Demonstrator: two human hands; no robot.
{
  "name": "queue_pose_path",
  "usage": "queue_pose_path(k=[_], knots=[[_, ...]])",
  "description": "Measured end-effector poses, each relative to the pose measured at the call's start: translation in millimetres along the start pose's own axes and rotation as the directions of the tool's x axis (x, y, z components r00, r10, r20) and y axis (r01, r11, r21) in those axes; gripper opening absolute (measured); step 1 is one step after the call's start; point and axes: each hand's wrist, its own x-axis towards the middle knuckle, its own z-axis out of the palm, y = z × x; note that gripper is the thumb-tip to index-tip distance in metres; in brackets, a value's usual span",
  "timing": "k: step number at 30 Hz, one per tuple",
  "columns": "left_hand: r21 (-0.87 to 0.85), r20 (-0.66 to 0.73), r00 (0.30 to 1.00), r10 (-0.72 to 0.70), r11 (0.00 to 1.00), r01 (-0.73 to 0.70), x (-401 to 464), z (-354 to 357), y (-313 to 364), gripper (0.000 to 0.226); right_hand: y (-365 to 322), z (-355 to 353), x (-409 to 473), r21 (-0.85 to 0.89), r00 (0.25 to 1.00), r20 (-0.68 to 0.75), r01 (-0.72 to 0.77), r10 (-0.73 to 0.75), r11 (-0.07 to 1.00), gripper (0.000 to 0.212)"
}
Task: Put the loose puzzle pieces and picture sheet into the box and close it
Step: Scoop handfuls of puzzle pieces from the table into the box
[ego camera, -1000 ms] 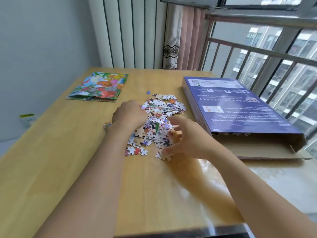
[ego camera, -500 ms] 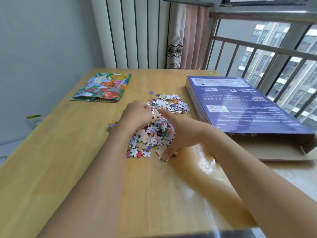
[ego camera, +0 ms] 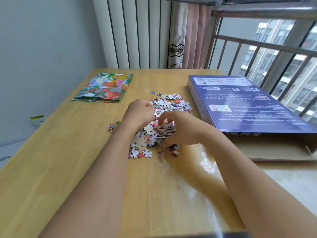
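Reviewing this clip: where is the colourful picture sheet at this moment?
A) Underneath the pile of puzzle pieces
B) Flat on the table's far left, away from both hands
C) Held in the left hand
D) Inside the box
B: the picture sheet lies flat on the table at its far left, while the left hand and right hand gather puzzle pieces beside the box.

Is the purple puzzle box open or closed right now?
Open. The purple box lies flat, and at its near end the cardboard flap is folded out on the table, leaving a dark gap.
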Motion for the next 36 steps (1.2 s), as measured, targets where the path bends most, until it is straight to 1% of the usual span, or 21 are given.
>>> queue_pose_path(k=[2, 5, 7, 10, 12, 15, 18, 21, 25, 28, 31, 33, 35, 36], knots=[[-0.025, -0.015, 1.000, -0.014, 1.000, 0.013, 1.0, -0.8, -0.3, 0.029, 2.5, 3.5, 0.0, 0.017, 0.999, -0.045, 0.024, -0.023, 1.000, 0.052], [-0.046, -0.015, 1.000, -0.016, 0.999, 0.015, 1.8, -0.5, -0.7, 0.026, 5.8, 6.1, 2.4, 0.045, 0.995, -0.084, 0.048, -0.044, 0.998, 0.048], [-0.038, 0.000, 1.000, -0.006, 0.999, 0.006, 1.0, -0.3, -0.9, 0.024, 8.0, 5.2, 3.6, 0.086, 0.994, -0.107, 0.046, -0.036, 0.995, 0.047], [-0.041, 0.009, 1.000, 0.014, 0.999, -0.014, -0.5, -1.0, -0.1, 0.020, 10.9, 4.7, 5.2, 0.130, 0.982, -0.188, 0.038, -0.013, 0.991, 0.046], [-0.058, -0.007, 1.000, 0.023, 0.998, -0.023, -1.3, -1.4, 0.8, 0.017, 11.6, 4.5, 5.4, 0.172, 0.967, -0.254, 0.032, 0.013, 0.985, 0.039], [-0.075, -0.064, 0.998, 0.023, 0.997, -0.028, -0.2, -2.6, 0.3, 0.018, 12.2, 3.0, 4.8, 0.286, 0.950, -0.312, 0.061, 0.033, 0.956, 0.021], [-0.057, -0.141, 0.989, 0.037, 0.997, -0.046, 1.4, -2.5, 1.0, 0.021, 13.3, 0.8, 4.3, 0.327, 0.936, -0.349, 0.073, 0.048, 0.942, 0.020], [-0.044, -0.220, 0.972, 0.080, 0.995, -0.092, 1.0, 0.2, 3.8, 0.022, 14.6, -0.1, 2.5, 0.351, 0.930, -0.363, 0.078, 0.059, 0.933, 0.020], [-0.103, -0.267, 0.951, 0.156, 0.977, -0.189, -1.2, 2.1, 7.0, 0.021, 14.4, -5.2, -10.8, 0.406, 0.928, -0.365, 0.092, 0.070, 0.909, 0.018], [-0.143, -0.249, 0.942, 0.225, 0.954, -0.265, -7.0, 10.3, 14.0, 0.018, 19.3, -17.4, -40.0, 0.513, 0.928, -0.352, 0.082, 0.122, 0.854, 0.020], [-0.152, -0.201, 0.922, 0.331, 0.919, -0.363, -21.8, 26.5, 28.7, 0.014, 34.0, -31.2, -79.0, 0.546, 0.930, -0.339, 0.070, 0.143, 0.835, 0.022], [-0.129, -0.149, 0.891, 0.428, 0.885, -0.447, -36.4, 39.8, 41.0, 0.011, 48.1, -37.1, -103.3, 0.535, 0.930, -0.338, 0.064, 0.144, 0.842, 0.022], [-0.108, -0.064, 0.854, 0.517, 0.847, -0.521, -50.6, 54.2, 48.9, 0.008, 63.8, -39.0, -123.5, 0.476, 0.922, -0.360, 0.050, 0.142, 0.878, 0.021], [-0.095, -0.022, 0.826, 0.564, 0.821, -0.563, -57.2, 61.4, 51.4, 0.012, 71.6, -39.2, -133.5, 0.443, 0.916, -0.373, 0.036, 0.148, 0.896, 0.022]])
